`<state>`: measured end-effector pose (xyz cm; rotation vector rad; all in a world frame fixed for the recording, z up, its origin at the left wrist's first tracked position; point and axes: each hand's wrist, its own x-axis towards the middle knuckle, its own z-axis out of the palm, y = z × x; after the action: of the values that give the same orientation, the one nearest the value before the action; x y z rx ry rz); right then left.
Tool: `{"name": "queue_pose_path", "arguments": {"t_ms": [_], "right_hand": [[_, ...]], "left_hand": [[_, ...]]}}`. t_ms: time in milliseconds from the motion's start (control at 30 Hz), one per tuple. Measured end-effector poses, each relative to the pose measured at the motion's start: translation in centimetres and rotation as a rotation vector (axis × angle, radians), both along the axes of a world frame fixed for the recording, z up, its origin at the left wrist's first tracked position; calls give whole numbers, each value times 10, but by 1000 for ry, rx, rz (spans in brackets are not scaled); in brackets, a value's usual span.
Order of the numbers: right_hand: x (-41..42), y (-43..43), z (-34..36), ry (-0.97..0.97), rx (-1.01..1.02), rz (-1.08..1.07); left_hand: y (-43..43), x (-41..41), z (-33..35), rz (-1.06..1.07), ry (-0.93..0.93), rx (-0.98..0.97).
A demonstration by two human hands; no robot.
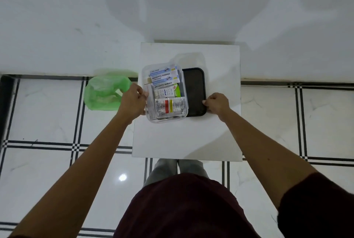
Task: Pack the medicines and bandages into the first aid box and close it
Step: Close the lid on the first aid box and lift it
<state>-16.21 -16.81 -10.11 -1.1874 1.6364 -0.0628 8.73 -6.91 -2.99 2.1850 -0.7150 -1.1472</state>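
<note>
A clear plastic first aid box [184, 115] stands on a small white table [183, 138]. Inside lie antiseptic bandage packs [162, 76] at the far end and medicine sachets [168, 106] nearer me, filling the box. My left hand [134, 101] grips the box's left wall. A black lid [195, 92] lies flat right of the box, partly under it. My right hand [217, 103] pinches the lid's right edge.
A green plastic bag [104, 94] lies on the tiled floor left of the table. A white wall rises right behind the table. My legs stand at the table's near edge.
</note>
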Motion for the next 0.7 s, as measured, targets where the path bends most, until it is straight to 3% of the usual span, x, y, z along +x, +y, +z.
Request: {"name": "queue_pose_path", "arguments": {"t_ms": [100, 267, 333, 500, 700], "right_hand": [[-15, -4, 27, -242, 75, -189], [-29, -7, 81, -424, 93, -222], [-20, -4, 97, -397, 25, -162], [15, 15, 110, -136, -455, 167], [53, 54, 92, 0, -664, 417]], "left_hand": [[-3, -5, -2, -5, 14, 3], [-14, -21, -6, -43, 81, 11], [-17, -27, -12, -49, 95, 21], [-23, -40, -17, -3, 164, 26], [-23, -30, -13, 134, 261, -29]]}}
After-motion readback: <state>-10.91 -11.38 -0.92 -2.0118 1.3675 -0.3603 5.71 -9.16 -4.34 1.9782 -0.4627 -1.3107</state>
